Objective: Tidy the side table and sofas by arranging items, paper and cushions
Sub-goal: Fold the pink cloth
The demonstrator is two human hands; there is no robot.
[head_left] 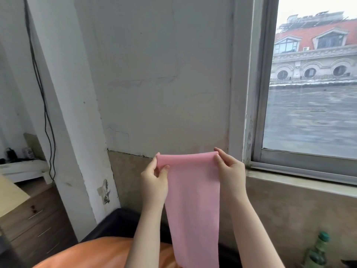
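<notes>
Pinching pink cloth [191, 200] top corners: left hand [154, 182], right hand [229, 171] grip; lower end cut off.

Soft daylight enters via the grey-framed glass window [309, 113] on the right; sky top right blown out. Plain white plaster wall [154, 74] evenly lit, shadows faint. Wide-angle bending at edges. Green plastic bottle [318, 250] bottom right is blurred.

Both forearms are bare (no sleeves, watch or rings in view), fingernails short and unpainted.
</notes>
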